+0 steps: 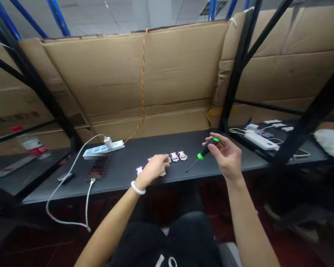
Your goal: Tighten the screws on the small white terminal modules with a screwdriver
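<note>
In my right hand [227, 154] is a screwdriver [207, 148] with a black and green handle, its thin shaft slanting down left, tip close above the dark tabletop. My left hand [156, 167], with a white beaded bracelet [138, 188] at the wrist, is low over the table among small white-and-purple parts. Its fingers are bent close together, tips largely hidden, so what they grip is unclear. One pale part [163, 173] shows at the fingers' lower edge. Right of this hand lie two similar parts, one [174, 157] beside another [183, 155]; a further part [139, 170] lies left.
A power strip [103, 149] with a white plug stands at the back left; a white cable [52, 200] loops over the front edge. A blurred-out object [99, 167] lies nearby. Black posts [236, 70] flank the table, with cardboard [178, 70] behind. Another person's sleeve [330, 142] shows far right.
</note>
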A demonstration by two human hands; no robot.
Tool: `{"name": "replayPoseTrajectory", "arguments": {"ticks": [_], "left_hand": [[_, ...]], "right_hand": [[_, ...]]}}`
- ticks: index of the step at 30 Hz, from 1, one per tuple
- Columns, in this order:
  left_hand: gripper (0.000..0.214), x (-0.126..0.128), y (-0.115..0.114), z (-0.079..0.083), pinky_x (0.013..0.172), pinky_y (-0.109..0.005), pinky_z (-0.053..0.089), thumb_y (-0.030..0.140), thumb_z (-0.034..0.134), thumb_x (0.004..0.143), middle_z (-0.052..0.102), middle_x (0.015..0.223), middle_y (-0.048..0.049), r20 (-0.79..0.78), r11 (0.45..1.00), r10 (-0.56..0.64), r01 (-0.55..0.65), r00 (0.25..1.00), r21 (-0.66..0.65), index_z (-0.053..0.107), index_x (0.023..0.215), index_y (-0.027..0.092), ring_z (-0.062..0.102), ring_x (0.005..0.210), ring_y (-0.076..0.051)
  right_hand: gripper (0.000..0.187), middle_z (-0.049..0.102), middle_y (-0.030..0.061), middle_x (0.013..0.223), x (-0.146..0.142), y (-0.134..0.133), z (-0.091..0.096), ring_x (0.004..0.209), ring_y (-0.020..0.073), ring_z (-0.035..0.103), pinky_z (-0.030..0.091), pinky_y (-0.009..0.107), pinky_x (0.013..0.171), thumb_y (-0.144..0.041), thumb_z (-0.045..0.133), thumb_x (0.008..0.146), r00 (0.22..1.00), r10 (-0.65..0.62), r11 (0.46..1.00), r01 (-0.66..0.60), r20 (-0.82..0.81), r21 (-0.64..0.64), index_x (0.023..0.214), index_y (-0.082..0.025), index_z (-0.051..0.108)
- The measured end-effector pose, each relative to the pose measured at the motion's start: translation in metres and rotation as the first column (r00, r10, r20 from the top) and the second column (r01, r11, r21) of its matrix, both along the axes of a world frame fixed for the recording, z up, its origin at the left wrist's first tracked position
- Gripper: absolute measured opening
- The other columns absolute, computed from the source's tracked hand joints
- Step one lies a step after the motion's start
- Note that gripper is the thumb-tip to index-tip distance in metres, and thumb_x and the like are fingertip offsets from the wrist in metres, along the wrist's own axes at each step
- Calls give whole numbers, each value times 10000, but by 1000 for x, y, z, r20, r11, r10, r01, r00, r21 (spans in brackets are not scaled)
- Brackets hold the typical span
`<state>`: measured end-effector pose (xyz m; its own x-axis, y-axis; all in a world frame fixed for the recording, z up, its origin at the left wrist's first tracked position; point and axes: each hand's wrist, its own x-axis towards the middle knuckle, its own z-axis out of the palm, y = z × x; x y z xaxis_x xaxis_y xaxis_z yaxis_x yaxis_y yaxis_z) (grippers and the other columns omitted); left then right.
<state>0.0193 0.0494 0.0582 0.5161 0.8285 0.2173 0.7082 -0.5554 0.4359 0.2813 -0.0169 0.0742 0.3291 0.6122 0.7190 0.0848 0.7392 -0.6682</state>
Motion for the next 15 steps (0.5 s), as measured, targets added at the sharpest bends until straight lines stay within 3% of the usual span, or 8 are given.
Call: {"name": "replayPoseTrajectory", "arguments": {"ticks": [6,15], "left_hand": [[123,-26,-15,1,757,-279,500,199,603,910,742,816,-17,155,999,-36,40,987,-25,710,851,186,666,770,-186],[196,-38,-20,-20,881,-317,534,219,539,987,781,939,-46,235,998,-52,45,971,36,717,906,208,711,886,-208]], "right_hand": [[357,791,44,1004,-3,2,-1,849,213,794,687,393,847,-347,853,831,1000,12,1000,-12,-3,-10,1165,-246,772],[339,783,40,1028,-8,1,-3,867,210,794,679,386,870,-324,835,856,998,59,998,-58,38,-23,1183,-260,770]]}}
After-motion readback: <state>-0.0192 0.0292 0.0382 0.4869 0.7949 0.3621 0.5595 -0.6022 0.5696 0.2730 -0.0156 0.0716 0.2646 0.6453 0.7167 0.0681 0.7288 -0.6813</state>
